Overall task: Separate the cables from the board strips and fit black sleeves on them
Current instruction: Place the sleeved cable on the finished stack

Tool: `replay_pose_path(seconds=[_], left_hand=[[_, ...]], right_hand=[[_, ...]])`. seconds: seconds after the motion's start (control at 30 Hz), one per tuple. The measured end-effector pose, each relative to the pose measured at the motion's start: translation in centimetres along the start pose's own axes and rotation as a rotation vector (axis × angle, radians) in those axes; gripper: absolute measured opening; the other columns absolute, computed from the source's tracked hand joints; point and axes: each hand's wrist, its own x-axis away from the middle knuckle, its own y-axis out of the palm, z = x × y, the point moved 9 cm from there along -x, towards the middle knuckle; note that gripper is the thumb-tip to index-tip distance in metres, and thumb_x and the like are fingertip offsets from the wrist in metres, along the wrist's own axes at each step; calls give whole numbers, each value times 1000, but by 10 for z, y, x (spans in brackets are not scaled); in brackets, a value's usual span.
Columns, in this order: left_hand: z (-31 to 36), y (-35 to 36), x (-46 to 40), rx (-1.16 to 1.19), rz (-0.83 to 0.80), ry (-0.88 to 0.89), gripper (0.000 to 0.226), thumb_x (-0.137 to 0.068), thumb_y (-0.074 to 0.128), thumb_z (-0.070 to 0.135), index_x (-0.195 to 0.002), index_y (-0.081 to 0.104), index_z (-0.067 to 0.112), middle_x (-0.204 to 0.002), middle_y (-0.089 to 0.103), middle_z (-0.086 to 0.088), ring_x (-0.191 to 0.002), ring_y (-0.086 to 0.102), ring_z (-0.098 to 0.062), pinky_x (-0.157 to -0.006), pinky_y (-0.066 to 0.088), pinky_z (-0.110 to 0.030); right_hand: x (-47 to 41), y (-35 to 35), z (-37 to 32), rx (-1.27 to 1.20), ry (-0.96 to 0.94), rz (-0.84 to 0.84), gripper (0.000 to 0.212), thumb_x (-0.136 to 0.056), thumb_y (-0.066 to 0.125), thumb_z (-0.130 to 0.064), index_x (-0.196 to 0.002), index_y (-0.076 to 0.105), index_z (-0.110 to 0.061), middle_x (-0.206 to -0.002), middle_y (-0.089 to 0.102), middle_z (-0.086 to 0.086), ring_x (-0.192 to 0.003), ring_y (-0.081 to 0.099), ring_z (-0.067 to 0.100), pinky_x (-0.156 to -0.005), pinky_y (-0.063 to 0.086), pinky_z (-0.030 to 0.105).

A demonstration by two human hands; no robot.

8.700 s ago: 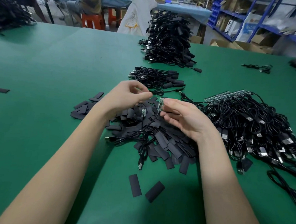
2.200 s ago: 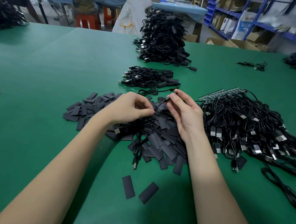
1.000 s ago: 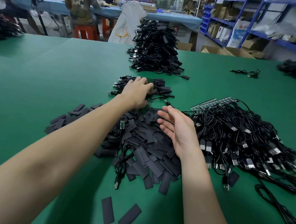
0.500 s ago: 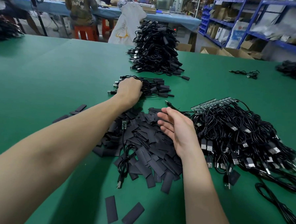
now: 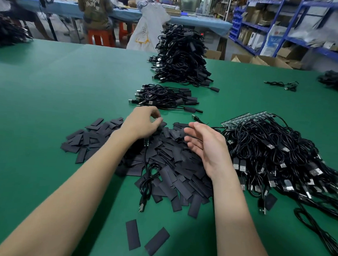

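Left hand (image 5: 143,122) curled over the black sleeve pile (image 5: 174,167), fingertips pinched, contents unclear. Right hand (image 5: 206,145) spread, empty. Loose cable with bare board (image 5: 146,146) lies on the pile. Next: pinch one sleeve, open its mouth, feed board in straight

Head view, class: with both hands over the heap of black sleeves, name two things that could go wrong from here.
1. A loose cable with a bare board end lies on the sleeve pile. The left hand, fingers curled at the pile's far edge, might snag it or bury it.
2. The open right hand hovers close to the tangled unsleeved cables; pulling one could drag others along.
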Motion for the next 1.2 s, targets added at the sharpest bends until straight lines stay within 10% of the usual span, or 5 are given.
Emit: replay_pose_path(seconds=[0.6,1.03,1.2], left_hand=[[-4,-22,50,210,67,-30,13,-99,57,26,-102,69,23,-89,74,7,-83,68,-13,-78,50,-26],[-3,-26,48,357,96,-58,8,-96,62,26,-101,69,25,-92,72,9,-82,66,-3,-70,44,-5],[-1,-22,46,711,10,-171,10,-98,65,26,-102,65,16,-97,73,-8,-81,68,-15,-82,56,-31]], right_hand=[[20,90,13,1269,-374,-206,20,-74,73,-50,-89,64,-39,-75,69,-23,-90,63,7,-76,49,29],[7,68,10,1021,-239,-36,14,-70,75,-38,-81,67,-37,-68,69,-28,-81,66,-2,-75,51,26],[-1,44,-5,515,-234,60,12,-74,82,-28,-81,72,-27,-71,74,-18,-66,68,-3,-63,47,19]])
